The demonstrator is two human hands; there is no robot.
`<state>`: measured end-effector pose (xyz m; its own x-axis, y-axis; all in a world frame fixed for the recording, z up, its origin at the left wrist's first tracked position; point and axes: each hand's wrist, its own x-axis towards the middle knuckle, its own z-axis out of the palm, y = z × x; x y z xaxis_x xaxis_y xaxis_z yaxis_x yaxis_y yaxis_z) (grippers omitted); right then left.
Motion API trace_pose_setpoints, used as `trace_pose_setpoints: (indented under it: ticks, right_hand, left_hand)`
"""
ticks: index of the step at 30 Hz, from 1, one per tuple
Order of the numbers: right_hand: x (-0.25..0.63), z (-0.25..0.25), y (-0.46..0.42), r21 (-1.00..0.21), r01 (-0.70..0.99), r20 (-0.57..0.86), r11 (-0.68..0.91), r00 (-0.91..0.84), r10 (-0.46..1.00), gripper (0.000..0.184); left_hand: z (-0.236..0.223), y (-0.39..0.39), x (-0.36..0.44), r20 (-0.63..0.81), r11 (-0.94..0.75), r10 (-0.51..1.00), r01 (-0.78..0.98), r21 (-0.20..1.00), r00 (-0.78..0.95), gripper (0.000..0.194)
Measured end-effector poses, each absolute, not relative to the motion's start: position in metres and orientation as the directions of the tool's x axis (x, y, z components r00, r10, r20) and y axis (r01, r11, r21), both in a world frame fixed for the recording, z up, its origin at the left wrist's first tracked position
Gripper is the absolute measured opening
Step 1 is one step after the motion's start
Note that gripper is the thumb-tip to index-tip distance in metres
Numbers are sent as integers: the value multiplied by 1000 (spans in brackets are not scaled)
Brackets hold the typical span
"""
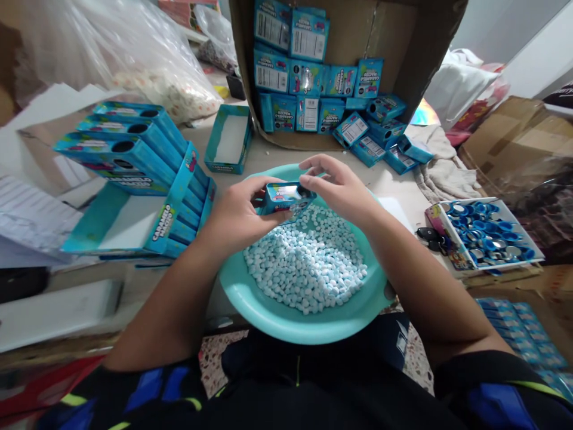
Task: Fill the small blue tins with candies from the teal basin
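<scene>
Two bare hands work over one turquoise basin [299, 334]. The left hand [237, 212] grips one small blue box [284, 192] above the candies [308, 263] (white and pale blue, too many to count). The right hand [340, 182] has bent fingers, its thumb and fingertips at the box's round opening; whether they pinch anything, I cannot tell. To the left, three cartons [150, 170] with dark round holes stand in one display tray [165, 227]; a second display tray [235, 166] lies behind. One cardboard box [409, 36] holds over a dozen blue packs [307, 77].
</scene>
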<state>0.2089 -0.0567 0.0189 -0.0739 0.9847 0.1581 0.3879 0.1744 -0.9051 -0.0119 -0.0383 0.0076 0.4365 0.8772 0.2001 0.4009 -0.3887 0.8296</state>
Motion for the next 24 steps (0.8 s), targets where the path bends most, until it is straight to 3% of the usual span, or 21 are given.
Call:
trace_pose_setpoints:
  ticks: [5, 12, 15, 17, 19, 21, 24]
  right_hand:
    - [214, 22, -57, -905, 376, 186, 201, -78, 980, 37]
    - [215, 14, -53, -845, 311, 324, 435, -350, 879, 47]
    - [231, 27, -58, -799, 333, 429, 502, -269, 862, 43]
    - [259, 42, -72, -747, 382, 550, 543, -102, 829, 40]
    - [301, 55, -94, -679, 479, 669, 556, 92, 738, 37]
    - [345, 55, -121, -635, 586, 721, 503, 215, 659, 36]
    - [393, 25, -151, -643, 706, 646, 296, 292, 706, 34]
  left_hand:
    - [9, -39, -11, 207, -395, 871, 386, 834, 445, 52]
    - [1, -34, -11, 303, -432, 850, 243, 868, 430, 59]
    - [-4, -31, -15, 419, -568, 759, 193, 800, 498, 74]
    - [-6, -30, -18, 445, -680, 677, 267, 683, 586, 86]
    - [-7, -27, -21, 310, -723, 636, 407, 558, 706, 87]
    - [-9, -22, -21, 41, -715, 618, 540, 444, 785, 77]
    - [-13, -9, -17, -325, -690, 574, 657, 303, 752, 71]
